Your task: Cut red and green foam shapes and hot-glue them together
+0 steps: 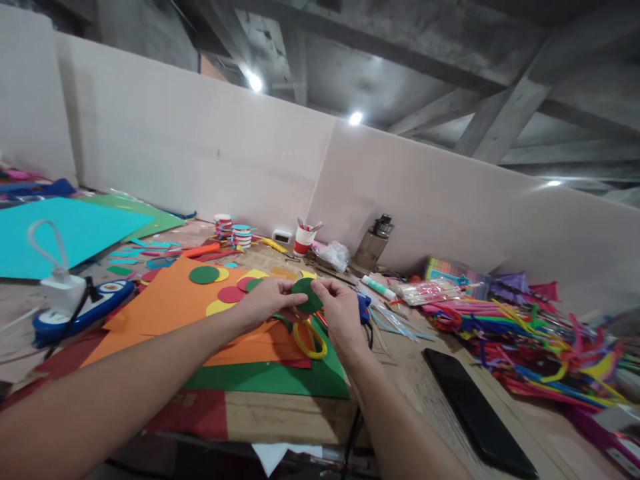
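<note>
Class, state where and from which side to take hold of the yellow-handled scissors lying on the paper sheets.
Grip the yellow-handled scissors by their handle loops, from the near side: the loops lie flat and face the person, while the blades are out of sight.

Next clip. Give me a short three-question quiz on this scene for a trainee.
1. What do the left hand and right hand hold together? A) green paper circle B) glue stick C) pipe cleaner
2. True or false: the yellow-handled scissors lie on the coloured sheets, in neither hand.
3. Fill in: the black phone lies on the table to the ___ of the right hand.
Key: 1 A; 2 true; 3 right.
</note>
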The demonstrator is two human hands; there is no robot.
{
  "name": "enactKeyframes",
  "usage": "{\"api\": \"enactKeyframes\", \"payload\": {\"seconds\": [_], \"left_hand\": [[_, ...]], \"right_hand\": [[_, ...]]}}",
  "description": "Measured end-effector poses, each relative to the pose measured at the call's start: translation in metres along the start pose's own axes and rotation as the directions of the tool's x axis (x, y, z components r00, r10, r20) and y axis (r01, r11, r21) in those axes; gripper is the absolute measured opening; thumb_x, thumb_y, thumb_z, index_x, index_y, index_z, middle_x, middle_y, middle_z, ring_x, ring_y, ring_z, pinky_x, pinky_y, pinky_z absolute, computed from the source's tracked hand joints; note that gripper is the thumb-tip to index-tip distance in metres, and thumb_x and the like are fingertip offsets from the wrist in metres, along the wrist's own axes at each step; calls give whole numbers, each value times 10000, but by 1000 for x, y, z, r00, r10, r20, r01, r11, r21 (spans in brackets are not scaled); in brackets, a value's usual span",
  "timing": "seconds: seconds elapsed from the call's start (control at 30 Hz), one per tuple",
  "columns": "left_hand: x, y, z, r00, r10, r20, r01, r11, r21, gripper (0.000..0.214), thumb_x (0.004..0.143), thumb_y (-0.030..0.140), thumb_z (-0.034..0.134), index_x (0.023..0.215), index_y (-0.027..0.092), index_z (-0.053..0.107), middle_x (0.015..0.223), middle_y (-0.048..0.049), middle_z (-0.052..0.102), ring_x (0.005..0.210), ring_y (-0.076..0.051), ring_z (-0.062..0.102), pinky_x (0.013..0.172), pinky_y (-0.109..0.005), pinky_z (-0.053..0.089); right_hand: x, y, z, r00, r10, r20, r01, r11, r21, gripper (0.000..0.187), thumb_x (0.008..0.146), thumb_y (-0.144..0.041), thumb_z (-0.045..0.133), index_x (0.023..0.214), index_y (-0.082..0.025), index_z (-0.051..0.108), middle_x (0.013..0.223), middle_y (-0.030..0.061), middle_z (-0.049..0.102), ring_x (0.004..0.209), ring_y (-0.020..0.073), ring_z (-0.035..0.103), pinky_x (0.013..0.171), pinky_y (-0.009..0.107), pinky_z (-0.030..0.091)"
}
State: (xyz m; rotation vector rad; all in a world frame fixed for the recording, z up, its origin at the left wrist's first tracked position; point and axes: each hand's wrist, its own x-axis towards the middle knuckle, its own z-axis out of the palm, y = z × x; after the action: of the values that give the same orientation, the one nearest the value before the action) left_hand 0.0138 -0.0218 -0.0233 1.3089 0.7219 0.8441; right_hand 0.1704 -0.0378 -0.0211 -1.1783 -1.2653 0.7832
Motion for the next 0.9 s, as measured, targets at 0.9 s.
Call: {"api": "enactKeyframes", "payload": {"seconds": [0.9], "left_hand": [[-2,20,-175,722,278,-633,436,528,729,240,697,272,653,892,138,697,749,-72,692,718,-225,630,597,-271,427]], "right_hand": [[-7,6,10,939,81,336,49,931,-362,189,821,-306,532,789,-158,645,731,8,603,703,153,529,683,276,394]]}}
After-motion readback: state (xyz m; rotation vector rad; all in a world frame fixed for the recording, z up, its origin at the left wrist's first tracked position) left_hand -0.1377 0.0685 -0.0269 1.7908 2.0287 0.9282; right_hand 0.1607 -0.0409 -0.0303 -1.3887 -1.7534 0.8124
